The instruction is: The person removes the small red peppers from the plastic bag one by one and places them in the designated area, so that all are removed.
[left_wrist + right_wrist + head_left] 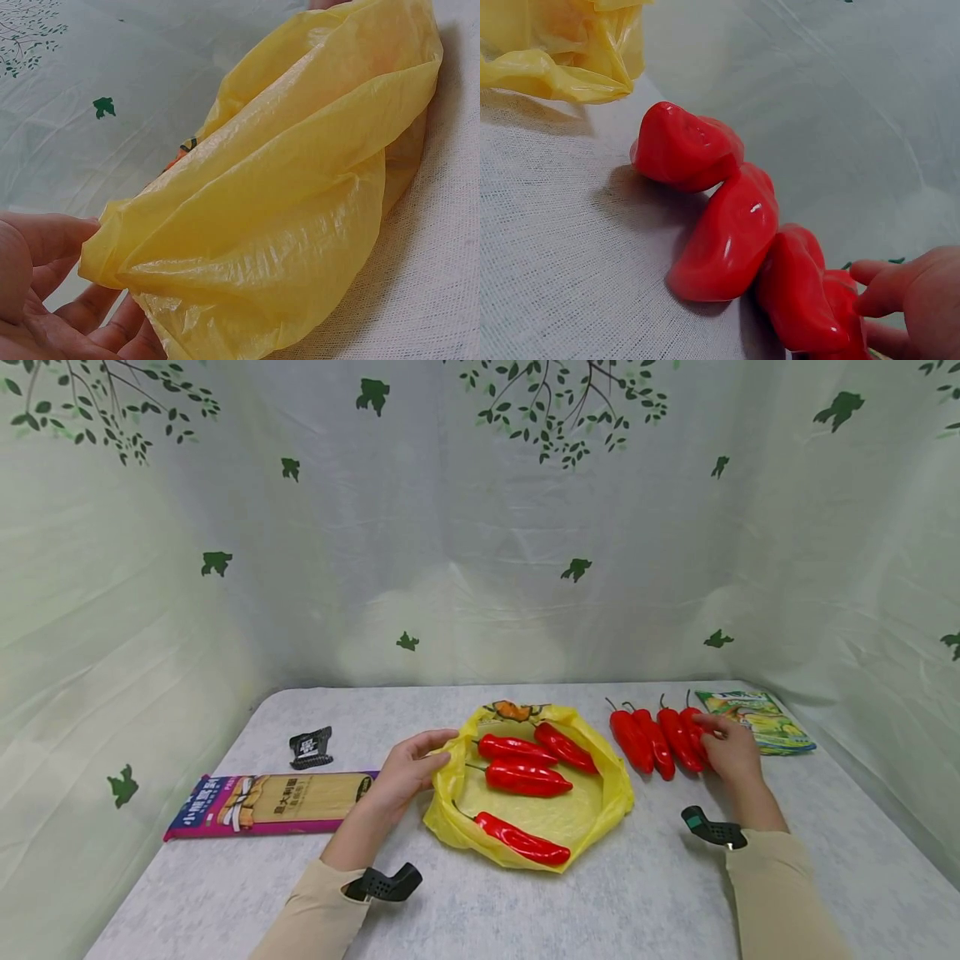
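Note:
An open yellow plastic bag (611,793) lies mid-table with several red peppers (525,778) inside. My left hand (429,755) holds the bag's left rim; in the left wrist view the thumb and fingers (52,236) close on the bag's folded edge (247,225). To the right of the bag, several more red peppers (647,743) lie in a row (727,236) on the cloth. My right hand (712,735) grips the rightmost pepper (692,727), with its fingertips (881,289) curled over that pepper's end.
A flat noodle packet (270,802) lies at the left, with a small black clip (310,747) behind it. A green snack packet (757,718) sits at the back right, beside my right hand. Leaf-print cloth walls (480,568) enclose the table.

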{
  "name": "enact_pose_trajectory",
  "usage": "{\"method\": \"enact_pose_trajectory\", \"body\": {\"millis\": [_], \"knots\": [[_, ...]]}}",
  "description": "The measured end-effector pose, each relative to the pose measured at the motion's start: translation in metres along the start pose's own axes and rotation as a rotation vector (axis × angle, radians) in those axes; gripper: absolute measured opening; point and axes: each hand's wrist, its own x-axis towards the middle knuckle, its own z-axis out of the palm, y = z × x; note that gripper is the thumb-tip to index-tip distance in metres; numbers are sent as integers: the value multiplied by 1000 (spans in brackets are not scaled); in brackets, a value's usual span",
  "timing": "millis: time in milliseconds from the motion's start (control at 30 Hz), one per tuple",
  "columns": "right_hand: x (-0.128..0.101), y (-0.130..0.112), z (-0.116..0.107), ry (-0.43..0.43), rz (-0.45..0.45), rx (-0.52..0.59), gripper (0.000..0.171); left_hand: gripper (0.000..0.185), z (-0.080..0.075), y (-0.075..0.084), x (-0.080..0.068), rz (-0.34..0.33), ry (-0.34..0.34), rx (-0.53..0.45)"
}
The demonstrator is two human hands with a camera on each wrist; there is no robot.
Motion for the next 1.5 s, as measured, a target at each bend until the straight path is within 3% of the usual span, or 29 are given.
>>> {"method": "enact_pose_trajectory", "body": {"millis": [333,667,833,1200,1500], "knots": [[-4,-7,-4,62,54,43,47,35,1,0,0,-3,1,-2],[-9,-26,-8,177,82,215,44,35,0,0,-1,-8,2,-4],[-16,-42,-11,184,79,279,42,35,0,0,-1,-7,3,-5],[-47,-83,-11,152,-79,312,39,35,1,0,0,-23,11,1],[-66,-103,-6,77,-245,230,41,35,1,0,1,-21,12,-5]]}}
